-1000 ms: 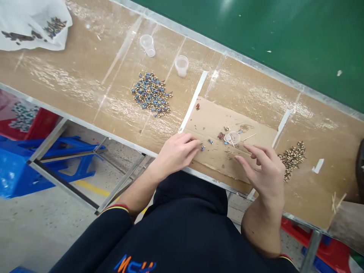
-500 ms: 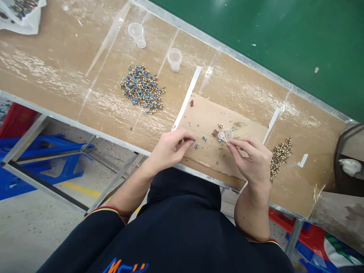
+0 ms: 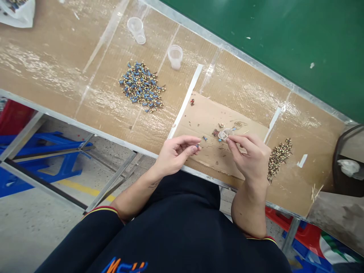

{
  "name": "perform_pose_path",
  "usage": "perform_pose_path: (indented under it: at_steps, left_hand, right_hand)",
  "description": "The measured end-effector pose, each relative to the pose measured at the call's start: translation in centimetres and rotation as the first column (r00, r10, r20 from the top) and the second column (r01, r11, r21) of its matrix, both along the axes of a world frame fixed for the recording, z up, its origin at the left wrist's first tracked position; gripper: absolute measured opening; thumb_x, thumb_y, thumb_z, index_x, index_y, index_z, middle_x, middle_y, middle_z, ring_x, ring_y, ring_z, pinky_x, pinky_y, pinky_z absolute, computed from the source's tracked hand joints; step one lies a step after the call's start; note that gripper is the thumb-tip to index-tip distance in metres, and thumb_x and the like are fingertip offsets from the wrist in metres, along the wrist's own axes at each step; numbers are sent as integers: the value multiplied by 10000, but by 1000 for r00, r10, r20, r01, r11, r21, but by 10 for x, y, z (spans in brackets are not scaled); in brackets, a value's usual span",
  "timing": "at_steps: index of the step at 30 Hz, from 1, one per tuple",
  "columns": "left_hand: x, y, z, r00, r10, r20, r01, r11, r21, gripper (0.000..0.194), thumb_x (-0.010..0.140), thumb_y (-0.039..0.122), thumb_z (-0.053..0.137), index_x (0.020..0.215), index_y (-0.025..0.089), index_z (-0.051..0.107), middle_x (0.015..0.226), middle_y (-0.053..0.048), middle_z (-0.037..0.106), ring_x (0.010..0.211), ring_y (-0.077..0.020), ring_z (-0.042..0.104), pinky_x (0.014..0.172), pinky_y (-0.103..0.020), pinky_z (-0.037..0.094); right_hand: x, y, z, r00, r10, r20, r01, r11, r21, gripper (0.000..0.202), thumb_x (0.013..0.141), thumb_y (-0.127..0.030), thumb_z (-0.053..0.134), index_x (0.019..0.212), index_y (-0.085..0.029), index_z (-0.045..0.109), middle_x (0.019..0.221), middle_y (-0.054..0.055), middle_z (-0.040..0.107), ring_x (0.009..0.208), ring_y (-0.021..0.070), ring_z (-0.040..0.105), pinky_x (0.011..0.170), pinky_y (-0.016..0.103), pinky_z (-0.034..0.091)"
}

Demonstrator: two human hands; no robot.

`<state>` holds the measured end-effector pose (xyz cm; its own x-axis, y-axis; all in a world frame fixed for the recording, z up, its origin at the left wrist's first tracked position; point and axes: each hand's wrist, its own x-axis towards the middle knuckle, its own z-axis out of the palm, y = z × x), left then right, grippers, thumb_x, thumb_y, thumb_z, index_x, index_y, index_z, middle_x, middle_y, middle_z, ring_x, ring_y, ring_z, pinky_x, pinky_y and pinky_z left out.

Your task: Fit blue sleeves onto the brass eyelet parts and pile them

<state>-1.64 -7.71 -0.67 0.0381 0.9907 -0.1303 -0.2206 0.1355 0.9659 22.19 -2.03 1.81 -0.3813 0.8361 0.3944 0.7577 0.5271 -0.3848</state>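
Note:
My left hand is over the near left of a cardboard sheet, thumb and fingers bent together in a pinch. At its fingertips shows a small blue figurine piece, partly covered by the fingers. A similar blue piece lies just beyond them on the cardboard. My right hand pinches a thin wooden stick, whose tip is in a small clear plastic cup. Beside the cup lie brownish-red pieces and a blue blob.
Left of the cardboard is a heap of blue-and-yellow pieces. Two clear cups, one upright cup and one tipped-looking pair, stand behind it. A darker heap and loose sticks lie right. A green surface adjoins the table.
My left hand has shifted a little right, to where a blue piece lay on the cardboard. My right hand stays by the cup, with the stick still pinched.

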Motion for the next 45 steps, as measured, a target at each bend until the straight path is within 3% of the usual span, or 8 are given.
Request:
perform_pose_path:
  at_steps: [9,13,18,26,45]
  left_hand:
    - [5,-2,6,997,-44,-66,55,983,178,184,1016,301,702,1018,163,823,918,-94,842,816,-163,821,730,-216,678]
    - [9,-2,7,993,-59,-104,81,970,231,200,1040,295,662,1030,171,818,911,-94,830,818,-161,808,736,-229,668]
    - [22,-6,5,989,-120,-88,138,962,236,175,1031,280,671,1047,168,805,938,-101,841,806,-165,820,731,-232,675]
    - [28,-8,7,988,-137,-75,152,952,265,112,1012,249,705,996,172,785,921,-84,853,797,-157,831,719,-196,672]
    - [28,-10,10,990,-120,-74,137,941,309,105,1023,262,705,1008,172,758,941,-85,844,840,-160,831,750,-198,679]
  right_hand:
    - [-1,8,0,991,-81,-105,88,994,68,71,967,-232,752,907,-255,783,810,12,780,672,167,682,622,314,539]
    - [3,-6,13,939,-143,-313,200,967,156,115,925,-157,770,905,-271,775,700,-31,691,565,141,576,550,319,448]
    - [-7,-32,33,860,-47,-508,198,949,247,53,958,-233,737,914,-247,762,666,-12,638,564,177,578,548,359,436]
    - [-23,-45,39,857,25,-514,72,983,167,65,986,-212,697,930,-240,713,664,-26,643,525,156,562,506,336,404]
    - [-23,-49,39,876,-24,-481,66,995,72,119,931,-171,702,867,-266,669,618,-40,628,492,160,554,509,340,433]
